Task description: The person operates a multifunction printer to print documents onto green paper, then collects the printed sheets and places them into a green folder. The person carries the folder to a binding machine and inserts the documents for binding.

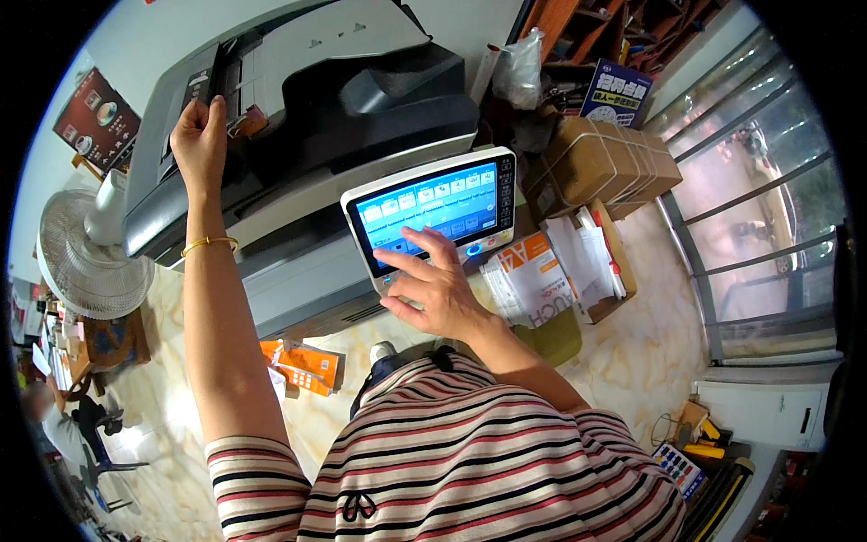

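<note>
A large grey and black photocopier stands before me. On its front a tilted control panel with a lit blue touchscreen faces me. My right hand is over the lower left of that screen, fingers apart and holding nothing; whether a fingertip touches the glass I cannot tell. My left hand, a gold bracelet on its wrist, is closed in a fist at the left part of the copier's top, near the document feeder. What it grips, if anything, is hidden. A small brownish object lies beside it.
A white fan stands left of the copier. To the right are a strapped cardboard box and an orange-and-white paper package. An orange packet lies on the marble-patterned floor. At far left sits another person.
</note>
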Demonstrator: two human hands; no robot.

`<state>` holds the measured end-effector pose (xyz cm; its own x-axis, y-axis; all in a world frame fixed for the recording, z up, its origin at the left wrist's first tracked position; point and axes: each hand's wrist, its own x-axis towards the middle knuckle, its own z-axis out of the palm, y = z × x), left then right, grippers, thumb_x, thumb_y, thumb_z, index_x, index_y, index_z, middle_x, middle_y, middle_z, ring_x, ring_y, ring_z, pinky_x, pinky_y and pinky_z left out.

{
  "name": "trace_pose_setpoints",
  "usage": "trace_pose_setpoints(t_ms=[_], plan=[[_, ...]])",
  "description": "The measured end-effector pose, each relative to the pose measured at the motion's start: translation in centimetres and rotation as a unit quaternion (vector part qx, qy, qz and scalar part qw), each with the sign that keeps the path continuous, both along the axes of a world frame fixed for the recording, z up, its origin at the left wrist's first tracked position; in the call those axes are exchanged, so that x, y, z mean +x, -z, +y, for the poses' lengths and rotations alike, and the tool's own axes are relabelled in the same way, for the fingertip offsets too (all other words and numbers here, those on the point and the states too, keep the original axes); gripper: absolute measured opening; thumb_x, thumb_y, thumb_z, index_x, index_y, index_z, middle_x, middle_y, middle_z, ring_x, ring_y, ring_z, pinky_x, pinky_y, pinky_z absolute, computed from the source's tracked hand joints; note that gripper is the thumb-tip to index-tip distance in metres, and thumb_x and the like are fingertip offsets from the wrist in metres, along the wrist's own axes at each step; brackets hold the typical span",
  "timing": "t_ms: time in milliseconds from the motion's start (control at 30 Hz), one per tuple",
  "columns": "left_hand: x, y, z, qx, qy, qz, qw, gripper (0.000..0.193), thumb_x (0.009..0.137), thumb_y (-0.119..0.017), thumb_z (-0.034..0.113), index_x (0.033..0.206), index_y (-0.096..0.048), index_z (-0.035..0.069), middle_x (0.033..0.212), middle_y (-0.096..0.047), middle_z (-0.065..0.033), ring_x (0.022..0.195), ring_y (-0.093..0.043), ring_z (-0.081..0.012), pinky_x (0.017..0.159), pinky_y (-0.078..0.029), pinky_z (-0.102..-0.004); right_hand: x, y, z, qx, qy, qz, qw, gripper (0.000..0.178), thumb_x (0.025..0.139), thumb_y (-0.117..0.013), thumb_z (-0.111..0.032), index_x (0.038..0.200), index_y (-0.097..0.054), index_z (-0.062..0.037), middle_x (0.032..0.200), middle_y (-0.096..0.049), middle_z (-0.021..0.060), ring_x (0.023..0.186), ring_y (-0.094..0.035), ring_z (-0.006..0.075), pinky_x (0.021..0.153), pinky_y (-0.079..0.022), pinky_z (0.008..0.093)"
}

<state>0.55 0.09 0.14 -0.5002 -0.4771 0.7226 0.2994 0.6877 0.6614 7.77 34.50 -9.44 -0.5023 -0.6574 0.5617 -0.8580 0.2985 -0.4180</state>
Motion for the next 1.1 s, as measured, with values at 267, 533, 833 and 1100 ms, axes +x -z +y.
trace_pose_setpoints(t_ms=[267,533,833,1100], plan=[[0.0,-0.2,0.0,-0.008,0.001,0.004,1.000,0.042,0.087,-0.064,0.020,0.060,-0.035,0.005,0.057,-0.032,0.0049,0.056,-0.028,-0.0051,0.048,-0.025,-0.0231,-2.7,-0.2,1.5,-0.047,0.187,-0.004,0.981,0.012,0.078,-0.070,-0.021,0.074,-0.063,-0.0114,0.131,-0.051,0.0156,0.129,-0.032,0.0372,0.105,-0.025,0.0460],[0.0,-0.1,-0.1,-0.012,-0.010,0.002,1.000,0.042,0.086,-0.065,0.020,0.061,-0.035,0.004,0.057,-0.032,0.0049,0.056,-0.028,-0.0052,0.048,-0.026,-0.0230,-2.2,-0.1,1.7,-0.080,0.135,-0.019,0.987,0.015,0.077,-0.070,-0.023,0.072,-0.064,-0.0106,0.129,-0.052,0.0114,0.124,-0.037,0.0332,0.103,-0.026,0.0447],[-0.2,0.2,-0.5,-0.005,-0.005,0.004,1.000,0.042,0.087,-0.065,0.020,0.061,-0.035,0.006,0.059,-0.031,0.0058,0.058,-0.028,-0.0047,0.049,-0.025,-0.0224,-2.5,0.2,1.5,-0.026,0.172,-0.006,0.985,0.011,0.077,-0.070,-0.020,0.077,-0.064,-0.0105,0.138,-0.045,0.0158,0.127,-0.034,0.0346,0.104,-0.025,0.0438],[-0.1,0.1,-0.4,0.009,-0.002,-0.001,1.000,0.043,0.087,-0.065,0.020,0.060,-0.035,0.005,0.057,-0.033,0.0053,0.056,-0.029,-0.0050,0.048,-0.026,-0.0227,-2.5,0.4,1.5,-0.022,0.170,-0.016,0.985,0.011,0.076,-0.071,-0.019,0.076,-0.064,-0.0111,0.139,-0.044,0.0150,0.129,-0.032,0.0345,0.105,-0.024,0.0436]])
